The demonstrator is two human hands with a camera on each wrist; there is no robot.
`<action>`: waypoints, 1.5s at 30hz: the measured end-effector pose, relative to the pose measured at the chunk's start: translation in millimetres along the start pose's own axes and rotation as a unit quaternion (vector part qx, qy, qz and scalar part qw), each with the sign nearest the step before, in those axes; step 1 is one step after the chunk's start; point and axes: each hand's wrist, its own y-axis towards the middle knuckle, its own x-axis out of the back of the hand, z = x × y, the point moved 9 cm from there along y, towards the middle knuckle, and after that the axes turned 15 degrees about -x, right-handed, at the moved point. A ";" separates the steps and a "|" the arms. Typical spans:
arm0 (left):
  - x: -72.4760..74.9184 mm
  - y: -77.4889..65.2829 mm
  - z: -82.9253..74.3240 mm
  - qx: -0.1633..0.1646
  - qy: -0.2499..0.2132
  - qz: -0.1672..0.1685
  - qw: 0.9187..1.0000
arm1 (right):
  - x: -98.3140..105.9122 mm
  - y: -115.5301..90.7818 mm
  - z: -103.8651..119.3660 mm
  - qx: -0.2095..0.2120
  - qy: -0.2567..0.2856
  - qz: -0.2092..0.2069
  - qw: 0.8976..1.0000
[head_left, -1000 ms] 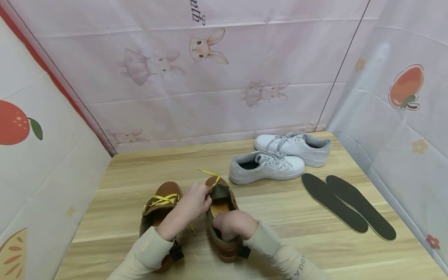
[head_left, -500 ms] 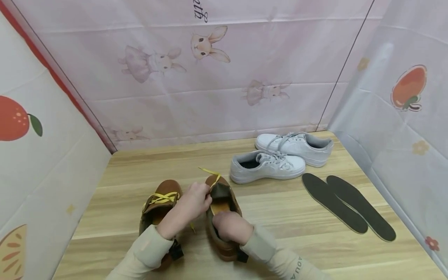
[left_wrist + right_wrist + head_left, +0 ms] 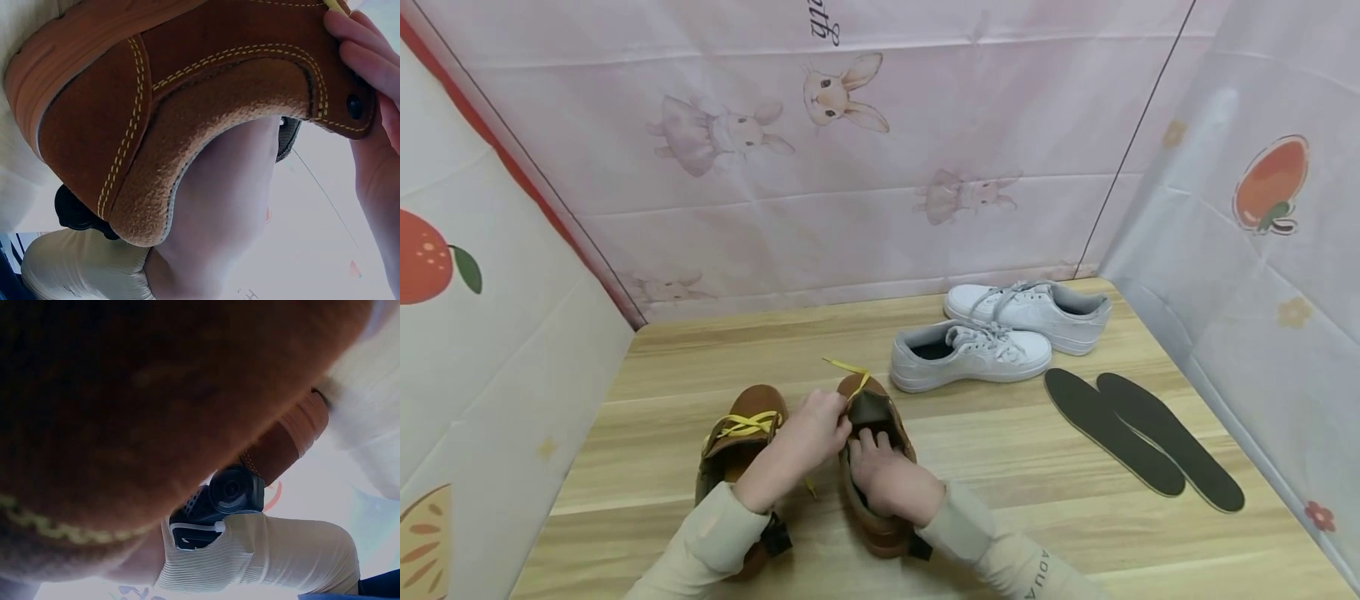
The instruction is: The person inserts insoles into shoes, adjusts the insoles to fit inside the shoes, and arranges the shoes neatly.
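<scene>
In the head view a brown leather shoe (image 3: 883, 542) with a yellow lace (image 3: 847, 367) stands on the table, toe pointing away. My left hand (image 3: 814, 432) grips the left edge of its opening near the lace. The left wrist view shows those fingers (image 3: 365, 59) curled over the eyelet flap. My right hand (image 3: 895, 482) reaches inside the shoe from the heel end, fingers spread and extended toward the toe over the inner sole. Fuzzy brown leather (image 3: 162, 425) fills much of the right wrist view. The matching shoe (image 3: 762, 402) stands to the left, partly hidden by my left forearm.
Two white sneakers (image 3: 977, 360) lie at the back right of the wooden table (image 3: 992, 433). Right of the brown shoes lie two dark insoles (image 3: 1112, 429), side by side. Printed cloth walls (image 3: 760, 242) enclose the back and both sides.
My right hand has shifted forward inside the shoe, and its fingers, earlier bunched and tucked down, are now spread and visible. My left hand keeps its grip on the opening's edge.
</scene>
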 end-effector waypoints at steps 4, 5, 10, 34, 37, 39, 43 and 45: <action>0.5 0.5 0.1 -0.005 0.004 -0.005 1.000 | -1.9 0.8 0.1 0.003 -0.010 0.018 1.000; 0.6 0.7 -0.1 -0.007 0.005 -0.006 1.000 | -2.5 1.2 -0.1 0.002 -0.014 0.024 1.000; 0.1 1.1 0.1 -0.007 0.008 -0.004 1.000 | -6.0 3.4 0.0 -0.002 -0.034 0.042 0.999; -0.5 -0.3 -0.5 -0.001 -0.013 0.007 1.000 | -6.3 -6.2 5.2 0.082 -0.022 0.049 0.995; -1.0 -0.6 -0.9 0.000 -0.015 0.010 1.000 | -7.0 -6.5 5.3 0.083 -0.019 0.053 0.995; -1.2 -0.4 -0.9 0.002 -0.018 0.013 1.000 | -8.0 -6.2 5.0 0.083 -0.020 0.059 0.995; -1.2 0.6 0.1 0.006 -0.022 0.015 1.000 | -8.5 -4.9 3.8 0.082 -0.018 0.063 0.995; -0.9 1.4 0.6 0.005 -0.019 0.014 1.000 | -8.5 -4.2 3.0 0.082 -0.011 0.066 0.994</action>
